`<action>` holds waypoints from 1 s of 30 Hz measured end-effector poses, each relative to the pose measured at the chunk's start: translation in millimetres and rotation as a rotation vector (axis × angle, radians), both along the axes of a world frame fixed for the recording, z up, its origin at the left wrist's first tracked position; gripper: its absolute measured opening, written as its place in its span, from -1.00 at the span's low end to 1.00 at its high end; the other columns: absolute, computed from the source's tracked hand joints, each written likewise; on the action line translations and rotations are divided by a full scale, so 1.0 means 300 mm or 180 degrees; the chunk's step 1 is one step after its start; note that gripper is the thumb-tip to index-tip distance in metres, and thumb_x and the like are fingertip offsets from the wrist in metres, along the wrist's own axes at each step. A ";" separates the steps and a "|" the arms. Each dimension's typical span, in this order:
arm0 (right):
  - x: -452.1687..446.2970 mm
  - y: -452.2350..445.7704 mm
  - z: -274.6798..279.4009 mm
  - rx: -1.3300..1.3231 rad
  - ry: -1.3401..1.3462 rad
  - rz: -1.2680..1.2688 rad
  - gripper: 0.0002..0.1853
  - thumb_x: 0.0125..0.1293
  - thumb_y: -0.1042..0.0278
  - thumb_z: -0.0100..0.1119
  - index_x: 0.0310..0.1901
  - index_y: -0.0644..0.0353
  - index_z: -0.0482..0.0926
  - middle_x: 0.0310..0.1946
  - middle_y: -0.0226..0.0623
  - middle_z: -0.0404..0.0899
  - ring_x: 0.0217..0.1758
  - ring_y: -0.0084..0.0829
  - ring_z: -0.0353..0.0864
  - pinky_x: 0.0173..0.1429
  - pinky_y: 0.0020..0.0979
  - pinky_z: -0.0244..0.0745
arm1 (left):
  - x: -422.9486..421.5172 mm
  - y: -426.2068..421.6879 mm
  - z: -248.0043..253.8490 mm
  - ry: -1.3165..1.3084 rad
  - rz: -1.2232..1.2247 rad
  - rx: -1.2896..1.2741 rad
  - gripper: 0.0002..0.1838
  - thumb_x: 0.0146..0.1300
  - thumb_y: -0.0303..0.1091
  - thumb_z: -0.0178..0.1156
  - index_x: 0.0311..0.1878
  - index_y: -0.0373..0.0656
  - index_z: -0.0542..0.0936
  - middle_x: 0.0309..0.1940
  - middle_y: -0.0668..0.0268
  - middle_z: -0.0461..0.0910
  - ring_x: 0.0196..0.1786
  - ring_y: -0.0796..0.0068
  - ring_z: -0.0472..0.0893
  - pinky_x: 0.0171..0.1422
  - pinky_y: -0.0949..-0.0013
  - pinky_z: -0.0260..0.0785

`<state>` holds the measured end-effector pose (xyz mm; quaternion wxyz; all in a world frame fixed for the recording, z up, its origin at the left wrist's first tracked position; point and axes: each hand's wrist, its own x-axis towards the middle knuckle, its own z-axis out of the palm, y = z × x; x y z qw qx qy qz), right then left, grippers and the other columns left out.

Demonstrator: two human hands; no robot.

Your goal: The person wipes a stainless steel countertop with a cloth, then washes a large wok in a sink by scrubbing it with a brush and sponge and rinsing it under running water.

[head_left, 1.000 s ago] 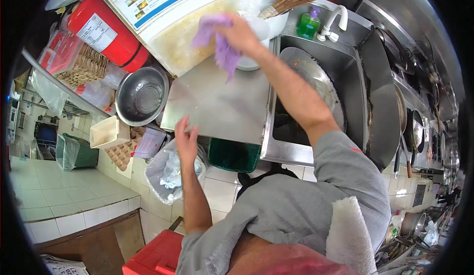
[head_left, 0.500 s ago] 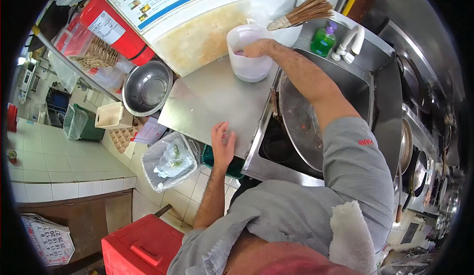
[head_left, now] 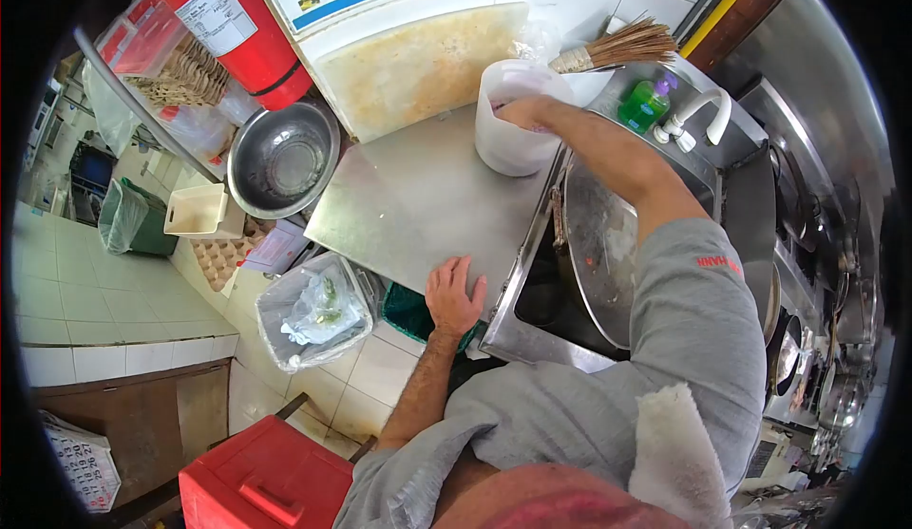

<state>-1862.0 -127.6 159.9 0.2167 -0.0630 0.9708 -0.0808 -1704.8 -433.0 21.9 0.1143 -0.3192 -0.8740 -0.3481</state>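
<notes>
Inside a tall white plastic container (head_left: 513,144), my right hand (head_left: 528,113) reaches down past the rim. The container's wall hides its fingers and whatever they touch. The container stands on the steel counter (head_left: 408,197), close to the sink. At the counter's front edge, my left hand (head_left: 454,293) rests with its fingers apart and nothing in them.
Right of the counter, a large metal pan (head_left: 600,244) sits in the sink, near a green soap bottle (head_left: 644,104) and a white faucet (head_left: 698,116). A stick broom (head_left: 622,47) lies behind. At left are a steel bowl (head_left: 283,159) and lined bin (head_left: 313,311).
The camera view has shifted, so the counter and container appear farther right and lower. My left hand has come onto the counter's edge. My right hand stays in the container.
</notes>
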 end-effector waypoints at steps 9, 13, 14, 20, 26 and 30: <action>-0.013 0.132 0.040 -0.0195 0.0441 0.1076 -0.45 -0.22 0.42 0.22 -0.03 0.16 0.48 -0.24 -0.11 0.54 -0.16 -0.27 0.53 -0.12 -0.28 0.44 | -0.005 0.003 0.003 -0.0038 0.0035 0.0018 -0.51 -0.01 -0.16 0.24 0.03 -0.11 0.47 -0.09 0.19 0.43 -0.06 0.13 0.41 0.01 0.16 0.27; -0.068 0.022 -0.056 -0.0177 -0.1553 -0.0425 -0.45 -0.15 0.24 0.25 0.00 0.09 0.50 -0.12 -0.13 0.56 -0.17 -0.16 0.58 -0.20 -0.11 0.46 | -0.005 0.004 0.001 0.0015 0.0058 -0.0046 -0.49 0.01 -0.17 0.22 0.06 -0.10 0.44 -0.08 0.21 0.43 -0.08 0.15 0.41 -0.01 0.15 0.28; -0.085 0.012 -0.064 -0.0195 -0.1563 -0.0404 -0.45 -0.15 0.24 0.25 0.00 0.09 0.50 -0.12 -0.13 0.56 -0.17 -0.16 0.58 -0.20 -0.11 0.46 | -0.007 0.008 -0.001 0.0024 0.0063 -0.0053 -0.49 0.01 -0.16 0.22 0.06 -0.10 0.44 -0.08 0.21 0.43 -0.08 0.15 0.41 -0.01 0.15 0.28; -0.251 0.130 -0.424 0.0994 -0.0077 0.0732 -0.52 0.00 0.10 0.15 0.01 0.03 0.49 -0.02 -0.19 0.50 -0.09 -0.16 0.52 -0.09 -0.10 0.44 | -0.010 0.004 0.002 -0.0006 0.0079 -0.0075 -0.50 -0.01 -0.17 0.23 0.05 -0.11 0.46 -0.08 0.18 0.44 -0.06 0.14 0.42 0.00 0.16 0.27; -0.148 0.059 -0.160 0.0251 0.0328 -0.0607 -0.72 -0.07 0.30 0.10 -0.24 0.05 0.52 -0.26 -0.25 0.50 -0.29 -0.30 0.47 -0.23 -0.18 0.41 | 0.000 -0.012 0.011 0.0169 -0.0031 0.0019 -0.51 0.00 -0.15 0.22 0.03 -0.10 0.46 -0.08 0.23 0.43 -0.07 0.18 0.41 -0.01 0.16 0.27; 0.001 0.012 0.104 -0.2421 -0.1190 -0.1153 -0.70 -0.27 0.58 0.09 -0.37 0.14 0.56 -0.48 -0.34 0.48 -0.58 -0.48 0.49 -0.56 -0.51 0.36 | -0.006 -0.043 0.028 -0.0149 -0.0451 0.0283 -0.56 -0.01 -0.23 0.26 -0.02 -0.12 0.48 -0.07 0.23 0.42 -0.08 0.18 0.43 -0.02 0.16 0.28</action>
